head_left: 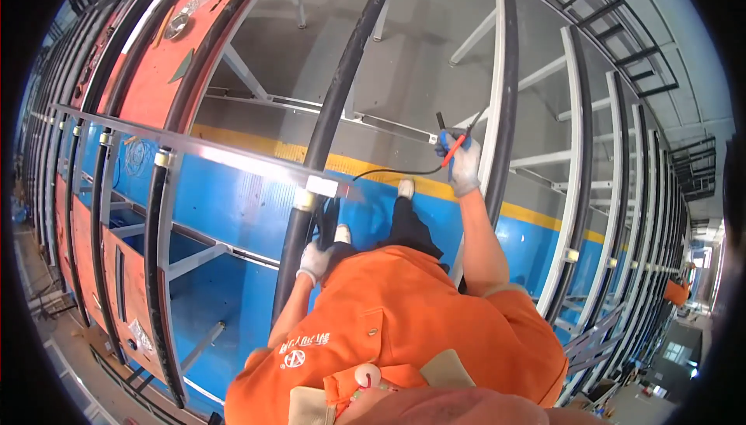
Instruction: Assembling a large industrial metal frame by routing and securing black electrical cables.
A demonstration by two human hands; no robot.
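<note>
My left hand, in a white glove, grips a thick black curved tube just below the spot where a shiny metal cross rail passes over it at a white clamp. Higher up to the right, my gloved right hand holds a slim red-handled tool beside a white and black curved rail. A thin black cable runs from the tool toward the clamp. My orange shirt fills the lower middle, and my white shoes show below.
Several curved black and white rails stand in rows left and right. An orange panel leans at upper left. Below lie a blue floor, a yellow stripe and grey floor. Another person in orange works far right.
</note>
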